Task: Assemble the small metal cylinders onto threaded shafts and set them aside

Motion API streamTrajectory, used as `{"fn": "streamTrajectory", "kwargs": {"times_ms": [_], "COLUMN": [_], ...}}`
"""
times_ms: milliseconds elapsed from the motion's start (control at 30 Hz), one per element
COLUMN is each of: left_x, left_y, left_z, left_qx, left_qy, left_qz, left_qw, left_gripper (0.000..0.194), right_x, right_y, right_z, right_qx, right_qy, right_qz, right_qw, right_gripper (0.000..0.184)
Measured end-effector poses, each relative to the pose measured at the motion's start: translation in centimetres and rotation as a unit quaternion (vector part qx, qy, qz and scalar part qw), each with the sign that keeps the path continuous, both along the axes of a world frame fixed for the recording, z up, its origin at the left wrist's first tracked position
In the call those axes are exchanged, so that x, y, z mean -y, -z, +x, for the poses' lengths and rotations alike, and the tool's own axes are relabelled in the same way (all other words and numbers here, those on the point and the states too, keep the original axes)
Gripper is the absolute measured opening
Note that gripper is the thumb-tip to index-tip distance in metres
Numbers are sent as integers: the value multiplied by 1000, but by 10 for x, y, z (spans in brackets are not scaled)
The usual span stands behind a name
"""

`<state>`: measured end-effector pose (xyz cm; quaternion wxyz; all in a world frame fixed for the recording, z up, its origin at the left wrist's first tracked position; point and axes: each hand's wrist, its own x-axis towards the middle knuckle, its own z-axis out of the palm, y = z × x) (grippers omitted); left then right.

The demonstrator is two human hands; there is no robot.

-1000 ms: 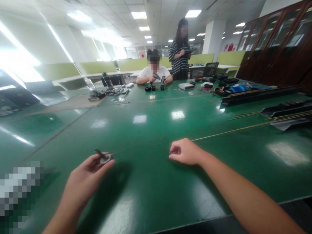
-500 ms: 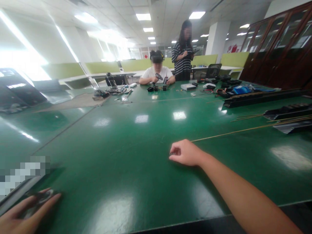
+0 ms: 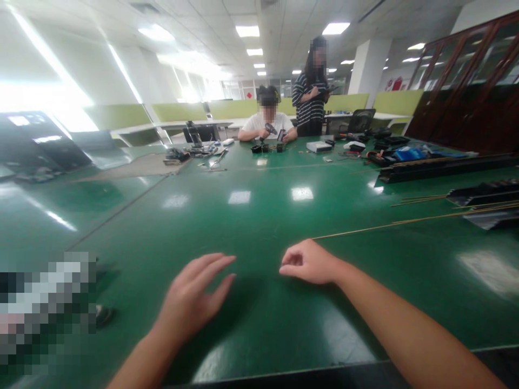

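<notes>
My left hand (image 3: 197,294) hovers above the green table (image 3: 243,232), fingers stretched out and thumb apart, with nothing in it. Its fingertips point toward my right hand (image 3: 310,262). There the fingers are curled in toward the thumb; whatever they hold, if anything, is hidden. Just behind my right hand ends a thin yellow rod (image 3: 365,231); whether the two touch I cannot tell. A small dark rounded object (image 3: 104,314) sits at the left, beside a long pale shape (image 3: 57,302) that is blurred out.
Across the table a seated person (image 3: 267,121) holds a dark tool; another person (image 3: 312,89) stands behind. Black channels (image 3: 446,167) and more thin rods (image 3: 421,200) lie at the right. Tools and parts (image 3: 198,151) are spread along the far edge.
My left hand has let go of the rounded object at the left and moved right, toward my right hand. My right hand stays in about the same place; the small dark thing at its fingertips no longer shows.
</notes>
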<state>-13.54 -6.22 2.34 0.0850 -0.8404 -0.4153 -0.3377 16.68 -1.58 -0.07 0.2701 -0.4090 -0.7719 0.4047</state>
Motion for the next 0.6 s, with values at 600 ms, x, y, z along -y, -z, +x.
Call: {"fn": "streamTrajectory", "kwargs": {"times_ms": [600], "left_x": [-11], "left_y": [-11], "left_z": [4], "left_qx": [33], "left_qy": [-115], "left_qz": [-24], "left_qw": [993], "left_gripper": [26], "right_x": [-6], "right_y": [0], "right_z": [10], "right_qx": [40], "right_qy": [-36], "right_qz": [-3], "right_qw": [999], "right_gripper": [32]}}
